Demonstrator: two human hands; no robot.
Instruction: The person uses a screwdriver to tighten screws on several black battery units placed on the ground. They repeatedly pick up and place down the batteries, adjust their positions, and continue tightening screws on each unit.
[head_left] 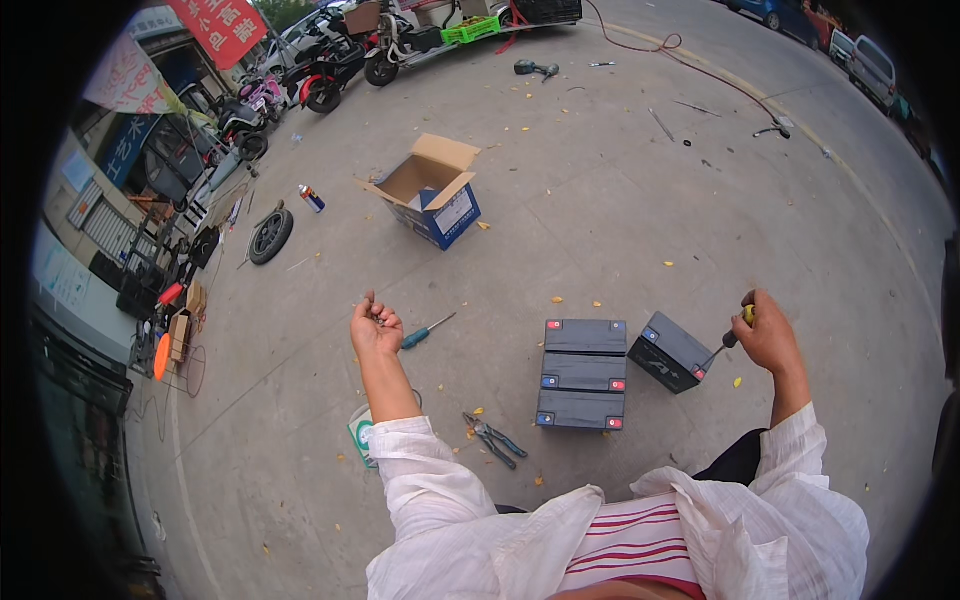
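Observation:
My right hand (773, 333) grips a screwdriver (733, 338) with a yellow and black handle. Its shaft slants down to the red terminal corner of a dark grey battery (672, 352), which stands at an angle. Beside that, to the left, three more grey batteries (584, 374) are lined up in a block, with red and blue terminal corners. My left hand (377, 325) is held palm up with curled fingers; what lies in them is too small to name. Just right of it, a teal-handled screwdriver (428, 331) rests on the ground. Pliers (493, 439) lie nearer to me.
An open blue cardboard box (432, 205) stands ahead, with a spray can (312, 198) and a small wheel (270, 237) to its left. A green and white object (362, 436) is partly behind my left forearm. Farther off are a power tool (536, 69), a red hose (720, 85) and parked scooters (325, 80).

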